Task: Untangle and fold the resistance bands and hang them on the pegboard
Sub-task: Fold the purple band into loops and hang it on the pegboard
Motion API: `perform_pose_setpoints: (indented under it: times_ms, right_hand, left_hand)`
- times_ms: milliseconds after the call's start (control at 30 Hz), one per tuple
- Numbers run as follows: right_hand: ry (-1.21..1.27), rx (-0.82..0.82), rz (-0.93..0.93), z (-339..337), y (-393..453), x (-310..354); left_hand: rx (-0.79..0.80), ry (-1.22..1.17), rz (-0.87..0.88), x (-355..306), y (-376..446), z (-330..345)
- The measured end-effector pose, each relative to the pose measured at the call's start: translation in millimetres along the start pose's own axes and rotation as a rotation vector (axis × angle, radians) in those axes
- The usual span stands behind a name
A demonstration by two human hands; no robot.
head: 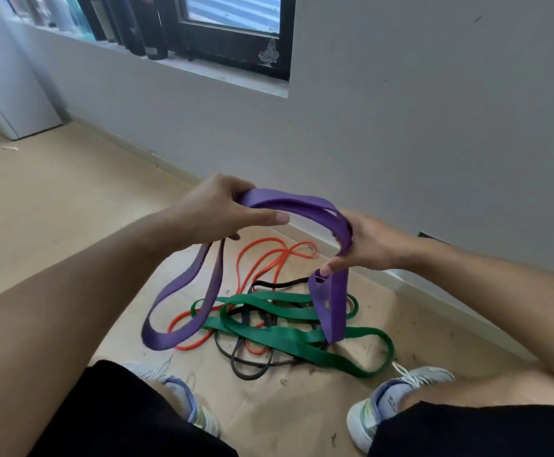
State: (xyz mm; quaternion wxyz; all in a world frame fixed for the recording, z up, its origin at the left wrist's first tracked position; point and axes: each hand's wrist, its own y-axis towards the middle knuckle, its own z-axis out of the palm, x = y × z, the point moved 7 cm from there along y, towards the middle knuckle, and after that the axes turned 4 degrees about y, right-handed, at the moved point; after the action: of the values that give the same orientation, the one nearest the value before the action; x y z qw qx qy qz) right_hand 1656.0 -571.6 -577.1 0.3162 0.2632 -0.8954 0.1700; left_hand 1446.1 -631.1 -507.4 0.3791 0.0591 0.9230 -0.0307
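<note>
1. The left hand (pixel 226 209) has its fingers (pixel 262 217) clamped on one end of the purple band (pixel 288 201); the right hand (pixel 364 242) pinches the other bend.
2. To fold well, I'd bring the layers flat and flush, keeping the hanging loops clear of the pile.
3. Between the hands the band arches; its loops dangle over the green band (pixel 288 338), orange band (pixel 262 255) and black band (pixel 252 374) on the floor (pixel 54 192).

No readable text, labels or numbers anywhere in view.
</note>
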Motion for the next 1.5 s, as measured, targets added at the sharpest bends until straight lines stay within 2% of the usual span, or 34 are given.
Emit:
perform_pose_setpoints:
  times_ms: [133, 300, 433, 567, 733, 900, 1100, 1200, 1367, 1500]
  right_hand:
    - [0.016, 0.037, 0.013, 5, -1, -9]
    - [-0.088, 0.045, 0.043, 3, 3, -16]
    - [-0.125, -0.013, 0.1, -2, 3, -17]
    - [0.025, 0.043, 0.097, 13, -3, -3]
    - [0.147, 0.112, 0.03, 40, -7, 22]
    - [0.2, -0.034, 0.057, 46, 2, 28]
    - [0.248, 0.047, 0.023, 56, -1, 31]
    - [0.252, -0.004, 0.043, 54, 0, 28]
    - [0.181, -0.075, 0.056, 39, 6, 17]
    - [0.207, -0.167, 0.093, 9, 5, 13]
  left_hand:
    - [-0.095, 0.002, 0.021, 0, -2, -6]
    - [-0.149, 0.098, 0.039, -2, -1, -12]
    - [-0.182, 0.136, 0.092, -8, -4, -11]
    - [-0.274, 0.001, 0.123, -14, -5, -12]
    - [-0.315, -0.081, 0.183, -24, -9, -10]
    - [-0.275, -0.242, 0.192, -22, -11, -13]
    - [-0.181, -0.512, 0.167, -19, -13, -10]
    - [-0.155, -0.54, 0.17, -20, -14, -7]
    - [-0.155, -0.476, 0.124, -12, -12, -12]
    - [-0.101, -0.193, 0.005, 6, -8, -10]
